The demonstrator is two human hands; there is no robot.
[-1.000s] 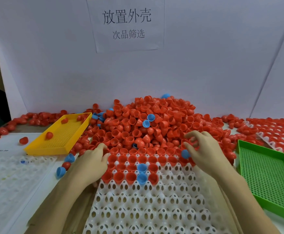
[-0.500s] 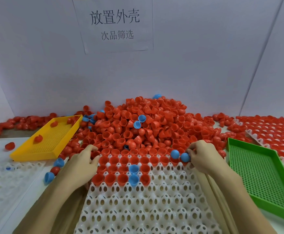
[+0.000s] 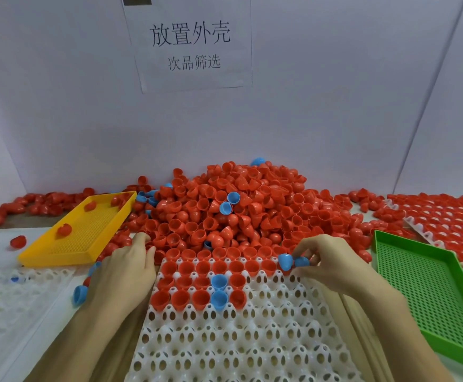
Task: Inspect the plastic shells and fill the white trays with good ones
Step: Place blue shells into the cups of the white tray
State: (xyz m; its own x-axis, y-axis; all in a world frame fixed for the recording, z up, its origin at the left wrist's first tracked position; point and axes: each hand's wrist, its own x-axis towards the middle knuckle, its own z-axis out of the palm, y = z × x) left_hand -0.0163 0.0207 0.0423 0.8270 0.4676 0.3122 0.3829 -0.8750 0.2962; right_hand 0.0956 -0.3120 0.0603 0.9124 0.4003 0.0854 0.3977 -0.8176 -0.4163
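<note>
The right hand [image 3: 332,264] pinches two small blue shells [image 3: 293,261] between thumb and fingertips, holding them just over the far right part of the white tray [image 3: 252,340], beside the last red shell of the far row. The left hand [image 3: 124,274] lies at the tray's far left corner with its fingers loosely bent and reaching into the edge of the red heap; whether they hold a shell I cannot tell.

The tray, a white grid of cups with oval holes, lies near and centre. Its far rows are partly filled: red shells [image 3: 197,282] sit mouth up in three rows, with two blue ones [image 3: 219,289] among them, one behind the other. The nearer cups show bare.

Right behind the tray rises the big pile of red shells [image 3: 238,208], spilling against its far edge and crowding both hands; a few blue shells show in it. To the left a yellow mesh tray [image 3: 67,253] holds a handful of red shells, and loose blue shells [image 3: 80,295] lie by the left wrist. Another white tray [image 3: 4,296] lies at the near left. On the right sits a green mesh tray [image 3: 428,290], and beyond it a filled tray of red shells [image 3: 450,224]. A paper sign [image 3: 191,42] with printed characters hangs on the white back wall.
</note>
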